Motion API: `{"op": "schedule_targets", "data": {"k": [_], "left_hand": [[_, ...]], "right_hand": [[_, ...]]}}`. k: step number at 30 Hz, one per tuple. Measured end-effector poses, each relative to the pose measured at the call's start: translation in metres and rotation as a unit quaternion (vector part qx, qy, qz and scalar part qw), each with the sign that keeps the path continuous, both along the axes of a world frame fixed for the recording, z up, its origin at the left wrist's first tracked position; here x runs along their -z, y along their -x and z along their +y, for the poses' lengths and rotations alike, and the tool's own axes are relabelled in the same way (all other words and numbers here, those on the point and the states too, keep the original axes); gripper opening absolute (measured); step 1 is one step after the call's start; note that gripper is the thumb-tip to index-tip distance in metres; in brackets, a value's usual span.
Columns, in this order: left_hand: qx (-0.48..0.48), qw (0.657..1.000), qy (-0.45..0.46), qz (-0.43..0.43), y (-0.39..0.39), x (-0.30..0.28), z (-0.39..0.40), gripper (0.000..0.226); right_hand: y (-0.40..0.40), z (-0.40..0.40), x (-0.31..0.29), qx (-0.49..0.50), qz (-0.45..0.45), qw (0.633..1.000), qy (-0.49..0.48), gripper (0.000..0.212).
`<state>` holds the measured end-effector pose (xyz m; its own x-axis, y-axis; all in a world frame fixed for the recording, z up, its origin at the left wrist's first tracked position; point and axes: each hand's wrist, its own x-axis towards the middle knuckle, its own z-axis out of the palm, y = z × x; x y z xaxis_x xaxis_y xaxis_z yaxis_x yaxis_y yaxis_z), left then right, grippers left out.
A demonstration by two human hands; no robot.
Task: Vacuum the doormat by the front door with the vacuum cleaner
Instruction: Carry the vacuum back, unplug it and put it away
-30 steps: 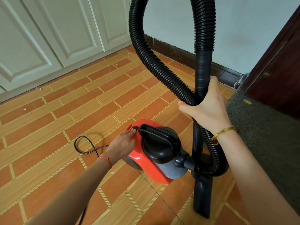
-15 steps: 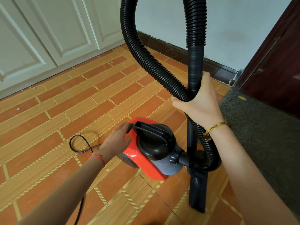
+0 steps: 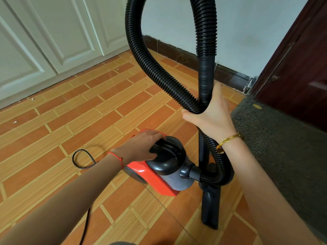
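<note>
Both hands are busy: the left hand (image 3: 141, 145) rests on the vacuum cleaner (image 3: 159, 167) on the floor, seemingly curling round its top handle, while the right hand (image 3: 210, 114) grasps wand and hose (image 3: 159, 75) together. Setup continues; next, carry the nozzle (image 3: 210, 207) onto the doormat (image 3: 283, 147) just beside it.

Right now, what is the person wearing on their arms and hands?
Both forearms are bare, with no sleeves or gloves in view. The left wrist carries a thin red string bracelet. The right wrist carries a slim gold bangle with small markings too fine to read. No rings show.
</note>
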<state>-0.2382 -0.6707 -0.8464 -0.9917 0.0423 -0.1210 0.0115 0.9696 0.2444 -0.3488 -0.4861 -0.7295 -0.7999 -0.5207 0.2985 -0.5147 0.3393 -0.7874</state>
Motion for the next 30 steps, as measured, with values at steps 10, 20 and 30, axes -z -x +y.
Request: {"op": "schedule_targets", "data": {"k": [10,20,30], "left_hand": [[0.026,0.995,0.066,-0.067,0.027,-0.002,0.002,0.030],[0.048,0.987,0.110,-0.105,0.038,-0.004,0.006,0.024],[-0.015,0.989,0.039,-0.143,0.033,-0.028,0.001,0.018]], "right_hand": [[0.002,0.002,0.000,-0.004,-0.007,1.000,-0.006,0.060],[0.009,-0.003,0.002,-0.026,-0.009,0.999,-0.036,0.060],[0.025,-0.016,-0.033,-0.029,-0.051,0.996,-0.072,0.066]]}}
